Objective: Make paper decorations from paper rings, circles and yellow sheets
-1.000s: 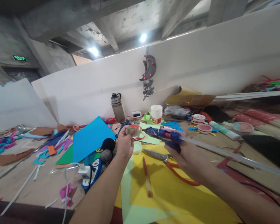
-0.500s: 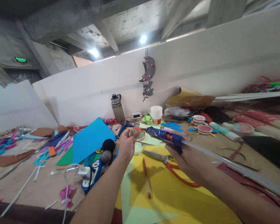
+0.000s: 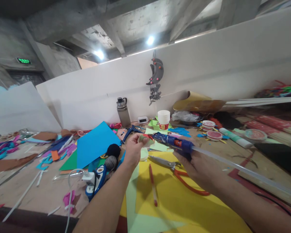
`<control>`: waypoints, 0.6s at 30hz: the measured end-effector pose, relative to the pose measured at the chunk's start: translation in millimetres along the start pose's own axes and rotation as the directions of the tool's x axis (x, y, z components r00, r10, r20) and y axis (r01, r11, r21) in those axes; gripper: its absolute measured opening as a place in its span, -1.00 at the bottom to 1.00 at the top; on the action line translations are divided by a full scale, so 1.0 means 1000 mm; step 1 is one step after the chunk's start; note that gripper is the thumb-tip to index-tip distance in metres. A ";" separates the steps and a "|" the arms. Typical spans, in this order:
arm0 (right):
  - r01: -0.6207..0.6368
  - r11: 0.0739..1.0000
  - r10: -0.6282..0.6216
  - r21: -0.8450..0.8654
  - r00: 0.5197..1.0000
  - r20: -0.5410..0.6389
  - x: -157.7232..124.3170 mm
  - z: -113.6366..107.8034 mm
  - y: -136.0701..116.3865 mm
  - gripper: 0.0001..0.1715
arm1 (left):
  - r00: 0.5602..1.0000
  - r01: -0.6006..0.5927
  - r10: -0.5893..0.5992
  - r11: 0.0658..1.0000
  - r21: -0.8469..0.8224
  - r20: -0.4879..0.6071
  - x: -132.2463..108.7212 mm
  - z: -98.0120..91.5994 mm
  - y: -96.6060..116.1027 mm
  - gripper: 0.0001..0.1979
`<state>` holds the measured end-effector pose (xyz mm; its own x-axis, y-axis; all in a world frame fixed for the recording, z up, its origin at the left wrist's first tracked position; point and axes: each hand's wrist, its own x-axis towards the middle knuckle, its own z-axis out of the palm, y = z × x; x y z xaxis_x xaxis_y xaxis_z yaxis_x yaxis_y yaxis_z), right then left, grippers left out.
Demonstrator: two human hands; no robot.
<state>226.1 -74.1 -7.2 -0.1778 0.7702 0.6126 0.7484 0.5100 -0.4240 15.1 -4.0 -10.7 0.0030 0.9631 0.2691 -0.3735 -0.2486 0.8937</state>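
Between the fingertips of my left hand (image 3: 133, 149) is a small round paper-cup piece (image 3: 146, 141), pale with a red edge, now tilted. My right hand (image 3: 194, 163) is wrapped round a blue glue gun (image 3: 171, 141), from whose back a long clear glue stick (image 3: 232, 164) sticks out to the right. The gun's nozzle points left and is close to the cup piece; whether they touch I cannot tell. Below my hands, scissors (image 3: 169, 163) with orange handles and a red pen (image 3: 153, 186) lie on yellow paper (image 3: 174, 207).
Stacked paper cups (image 3: 163, 119) and a grey bottle (image 3: 123, 113) stand at the back. Blue card (image 3: 94, 142) and a blue-and-white power strip (image 3: 97, 181) lie on the left. On the right are decorated cup pieces (image 3: 213, 135), a white-green tube (image 3: 235, 137) and black material (image 3: 278, 158).
My left hand has tipped the cup piece, so its round face shows less. The glue gun has shifted very slightly to the right in view, along with the whole scene.
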 end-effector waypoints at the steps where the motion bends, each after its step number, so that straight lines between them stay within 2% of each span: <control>1: 0.007 1.000 -0.007 0.002 1.000 -0.002 0.000 0.000 0.000 -0.56 | 1.000 0.006 -0.006 1.000 0.008 0.000 0.000 -0.001 -0.001 -0.72; 7: 0.028 1.000 -0.028 0.015 1.000 -0.013 0.002 -0.002 0.001 -0.57 | 1.000 0.022 -0.022 0.999 0.037 -0.002 0.002 -0.003 -0.001 -0.71; 12: -0.038 0.999 0.038 0.038 0.999 -0.004 0.002 -0.001 0.004 -0.59 | 1.000 0.002 -0.002 1.000 0.014 -0.009 0.000 0.000 0.006 -0.70; 15: -0.135 0.971 0.140 0.196 0.990 -0.014 0.006 -0.001 0.006 -0.62 | 0.999 -0.006 0.006 1.000 -0.017 -0.039 -0.001 0.003 0.010 -0.71; 18: -0.260 0.866 0.271 0.427 0.962 0.035 0.014 -0.002 0.011 -0.70 | 0.998 0.008 -0.010 1.000 -0.026 -0.069 -0.001 0.004 0.011 -0.69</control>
<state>233.2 -58.4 -1.9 0.0100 0.8924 0.4511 0.4215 0.4053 -0.8112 14.5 -8.6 0.1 -0.0570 0.9703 0.2349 -0.3972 -0.2379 0.8864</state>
